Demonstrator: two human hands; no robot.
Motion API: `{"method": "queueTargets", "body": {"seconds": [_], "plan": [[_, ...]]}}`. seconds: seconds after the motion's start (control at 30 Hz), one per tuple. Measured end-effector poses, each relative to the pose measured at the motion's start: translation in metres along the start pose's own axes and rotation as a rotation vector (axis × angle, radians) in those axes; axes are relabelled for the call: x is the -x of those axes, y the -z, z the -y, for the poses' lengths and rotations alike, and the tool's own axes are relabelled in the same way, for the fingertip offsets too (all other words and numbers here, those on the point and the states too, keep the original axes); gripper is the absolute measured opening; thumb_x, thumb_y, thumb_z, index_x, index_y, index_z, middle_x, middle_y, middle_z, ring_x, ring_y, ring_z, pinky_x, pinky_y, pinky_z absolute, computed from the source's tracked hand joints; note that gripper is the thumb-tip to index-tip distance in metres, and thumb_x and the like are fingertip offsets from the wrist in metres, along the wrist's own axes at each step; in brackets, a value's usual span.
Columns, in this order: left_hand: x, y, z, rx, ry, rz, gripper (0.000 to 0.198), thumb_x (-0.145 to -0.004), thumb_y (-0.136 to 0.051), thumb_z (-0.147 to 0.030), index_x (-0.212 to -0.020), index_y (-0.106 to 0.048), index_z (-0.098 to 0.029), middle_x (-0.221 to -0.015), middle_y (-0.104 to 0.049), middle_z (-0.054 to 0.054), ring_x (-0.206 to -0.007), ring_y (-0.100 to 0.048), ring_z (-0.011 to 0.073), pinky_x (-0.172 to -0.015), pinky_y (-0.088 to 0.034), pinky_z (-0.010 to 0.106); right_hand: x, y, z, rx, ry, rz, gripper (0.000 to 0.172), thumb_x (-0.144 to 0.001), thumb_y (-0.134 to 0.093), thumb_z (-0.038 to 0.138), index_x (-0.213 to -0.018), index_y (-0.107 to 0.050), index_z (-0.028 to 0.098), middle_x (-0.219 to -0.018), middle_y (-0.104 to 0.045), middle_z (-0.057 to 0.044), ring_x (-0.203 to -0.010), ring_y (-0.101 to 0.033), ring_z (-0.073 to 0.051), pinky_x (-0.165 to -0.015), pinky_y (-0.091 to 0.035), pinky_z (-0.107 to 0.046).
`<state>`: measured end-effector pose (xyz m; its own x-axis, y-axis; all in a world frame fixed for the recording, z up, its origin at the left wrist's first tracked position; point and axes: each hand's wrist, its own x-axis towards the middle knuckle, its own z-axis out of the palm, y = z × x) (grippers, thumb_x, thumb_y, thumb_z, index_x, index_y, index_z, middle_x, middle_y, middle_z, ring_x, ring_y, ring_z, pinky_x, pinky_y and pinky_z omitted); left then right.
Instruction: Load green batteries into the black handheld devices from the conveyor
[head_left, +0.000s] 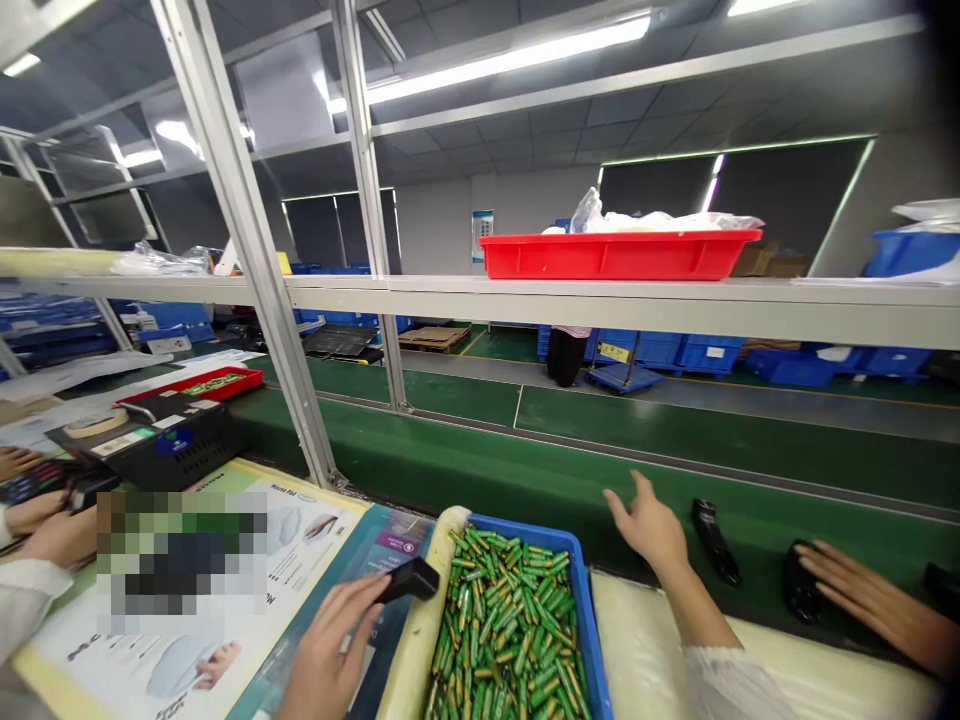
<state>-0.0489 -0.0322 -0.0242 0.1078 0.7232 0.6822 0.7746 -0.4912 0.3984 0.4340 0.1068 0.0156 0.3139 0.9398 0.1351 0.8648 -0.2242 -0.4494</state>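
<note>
My left hand (pixel 330 640) is closed on a small black device (pixel 409 578), held above the printed sheets just left of a blue bin (pixel 581 590). The bin is heaped with green batteries (pixel 510 630). My right hand (pixel 649 525) reaches out over the green conveyor belt (pixel 525 480) with fingers spread and nothing in it. A black remote-like device (pixel 714 540) lies on the belt just right of that hand.
A co-worker's hand (pixel 862 595) at the right rests on another black device (pixel 801 588). Another person's hands (pixel 34 515) work at the left near a black box (pixel 161 440) and a red tray (pixel 217 382). A slanted metal post (pixel 285 330) rises ahead. A red bin (pixel 615 255) sits on the shelf above.
</note>
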Motion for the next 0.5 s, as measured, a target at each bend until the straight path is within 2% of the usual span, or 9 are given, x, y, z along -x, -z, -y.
{"method": "queueTargets", "body": {"seconds": [0.03,0.07,0.13,0.17,0.2,0.27,0.33,0.43,0.5], "plan": [[-0.007,-0.001,-0.013,0.013,-0.074,0.024,0.032,-0.099,-0.058,-0.029,-0.128,-0.071,-0.031,-0.125,-0.075,0.004,-0.115,-0.069,0.02,-0.096,-0.061,0.031,0.017,0.0,0.021,-0.08,0.156,0.072,0.074,-0.104,-0.044,0.056,-0.164,-0.029,0.016,-0.094,-0.073,-0.011,-0.082,-0.071,-0.029,-0.077,-0.056,-0.04],[-0.013,-0.003,-0.025,0.022,-0.133,0.052,0.035,-0.099,-0.059,-0.025,-0.131,-0.069,-0.033,-0.126,-0.074,0.004,-0.117,-0.068,0.0193,-0.098,-0.06,0.03,0.037,-0.001,0.044,-0.209,0.385,0.192,0.071,-0.103,-0.048,0.056,-0.163,-0.034,0.02,-0.099,-0.073,-0.008,-0.078,-0.07,-0.024,-0.076,-0.056,-0.037],[-0.021,-0.008,-0.042,0.039,-0.218,0.108,0.041,-0.098,-0.058,-0.019,-0.136,-0.065,-0.034,-0.129,-0.073,0.004,-0.121,-0.066,0.0185,-0.101,-0.059,0.03,0.084,-0.006,0.088,-0.489,0.769,0.53,0.064,-0.103,-0.05,0.053,-0.161,-0.039,0.028,-0.128,-0.068,-0.008,-0.083,-0.068,-0.02,-0.078,-0.057,-0.034],[-0.022,-0.01,-0.048,0.048,-0.243,0.13,0.043,-0.098,-0.057,-0.016,-0.136,-0.065,-0.035,-0.13,-0.072,0.004,-0.123,-0.065,0.0184,-0.101,-0.059,0.031,0.107,-0.008,0.107,-0.554,0.902,0.656,0.062,-0.102,-0.056,0.052,-0.159,-0.044,0.031,-0.134,-0.066,-0.007,-0.091,-0.069,-0.02,-0.083,-0.057,-0.033],[-0.02,-0.013,-0.051,0.052,-0.255,0.14,0.043,-0.098,-0.056,-0.015,-0.135,-0.065,-0.036,-0.131,-0.071,0.004,-0.124,-0.064,0.0187,-0.102,-0.059,0.032,0.127,-0.009,0.123,-0.579,0.969,0.69,0.058,-0.101,-0.059,0.046,-0.156,-0.049,0.031,-0.136,-0.065,-0.006,-0.102,-0.068,-0.022,-0.091,-0.056,-0.035],[-0.012,-0.017,-0.05,0.037,-0.205,0.114,0.042,-0.098,-0.056,-0.017,-0.135,-0.065,-0.036,-0.139,-0.066,0.006,-0.127,-0.063,0.0207,-0.103,-0.059,0.035,0.157,-0.01,0.141,-0.555,1.01,0.636,0.05,-0.101,-0.059,0.036,-0.15,-0.054,0.031,-0.135,-0.066,-0.006,-0.114,-0.065,-0.025,-0.101,-0.052,-0.038],[-0.001,-0.017,-0.038,-0.011,-0.048,0.051,0.043,-0.098,-0.059,-0.026,-0.14,-0.061,-0.034,-0.146,-0.059,0.009,-0.129,-0.062,0.024,-0.103,-0.06,0.037,0.169,-0.01,0.144,-0.527,0.98,0.456,0.045,-0.103,-0.053,0.029,-0.148,-0.053,0.029,-0.133,-0.066,-0.007,-0.118,-0.062,-0.026,-0.103,-0.05,-0.04],[0.009,-0.01,0.003,-0.106,0.254,-0.012,0.048,-0.097,-0.057,-0.046,-0.141,-0.06,-0.029,-0.147,-0.055,0.012,-0.132,-0.059,0.0295,-0.096,-0.062,0.04,0.169,-0.018,0.136,-0.582,0.901,0.124,0.043,-0.106,-0.046,0.03,-0.149,-0.045,0.025,-0.137,-0.062,-0.011,-0.121,-0.059,-0.028,-0.104,-0.048,-0.042],[0.008,0.0,0.043,-0.21,0.408,-0.015,0.056,-0.094,-0.051,-0.058,-0.136,-0.064,-0.024,-0.145,-0.053,0.016,-0.135,-0.055,0.0351,-0.098,-0.06,0.047,0.166,-0.028,0.133,-0.543,0.815,0.029,0.04,-0.107,-0.042,0.03,-0.146,-0.046,0.023,-0.129,-0.066,-0.012,-0.112,-0.064,-0.029,-0.097,-0.05,-0.042]]}}
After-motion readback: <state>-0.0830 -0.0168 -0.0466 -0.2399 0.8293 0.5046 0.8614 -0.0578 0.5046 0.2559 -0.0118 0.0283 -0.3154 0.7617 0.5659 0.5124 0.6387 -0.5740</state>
